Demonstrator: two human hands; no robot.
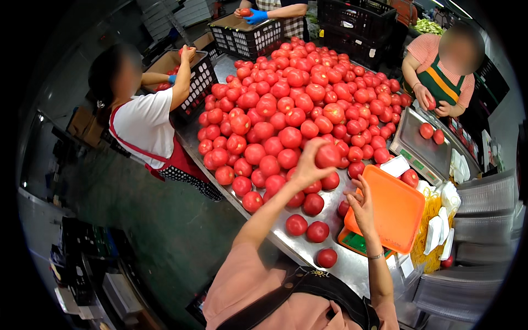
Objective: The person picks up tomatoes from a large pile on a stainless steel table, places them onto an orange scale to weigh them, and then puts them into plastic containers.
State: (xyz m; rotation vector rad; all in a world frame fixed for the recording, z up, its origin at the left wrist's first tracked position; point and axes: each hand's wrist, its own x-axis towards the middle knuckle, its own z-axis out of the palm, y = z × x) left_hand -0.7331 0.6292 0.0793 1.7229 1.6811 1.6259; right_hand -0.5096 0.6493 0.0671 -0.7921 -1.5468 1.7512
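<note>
A large heap of red tomatoes (272, 144) covers much of the metal table (288, 243) before me. My left hand (311, 165) is at the heap's near right edge, its thumb and fingers around a tomato (328, 156). My right hand (363, 202) is held above the left edge of the orange tray (390, 210), fingers apart and nothing in it. The tray lies empty on a scale (354, 242), whose green panel shows partly beneath it. Several loose tomatoes, one of them nearest my apron (327, 258), lie on the bare metal nearer to me.
Yellow rubber bands (431, 235) and white packets lie right of the tray, beside stacked clear plastic trays (458, 288). Another scale (431, 144) carries two tomatoes. Co-workers handle tomatoes at the left, far side and right; black crates (247, 39) stand at the table's far edges.
</note>
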